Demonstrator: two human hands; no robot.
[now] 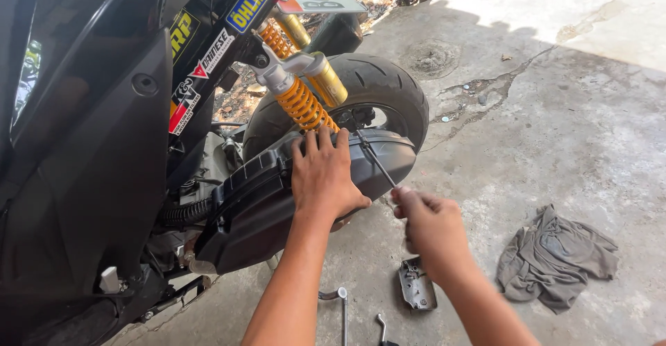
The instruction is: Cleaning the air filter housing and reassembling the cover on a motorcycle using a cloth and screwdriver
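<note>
1. The left hand (325,174) lies flat, fingers spread, pressed against the black plastic cover (277,200) on the side of the scooter, just below the yellow shock spring (300,103) and in front of the rear tyre (388,86).
2. The right hand (429,226) is closed around the handle end of a long thin screwdriver (374,158); its shaft runs up and to the left, and the tip sits at the rear upper edge of the cover, near the left fingertips.
3. Judging by this, the step in hand is working a fastener at the back end of the cover, with the left palm steadying the cover against the push of the tool.
4. Whether the tip is seated in a screw head cannot be told; that spot is small and dark.
5. The next move seems to call for keeping the shaft in line with the fastener and the left palm firm, so the tip does not slip toward the tyre or the spring.
6. On the concrete floor (555,131) below the hands lie a small dark plastic part (417,285) and two metal tools (341,304), with a crumpled grey rag (555,256) well apart to the right.
</note>
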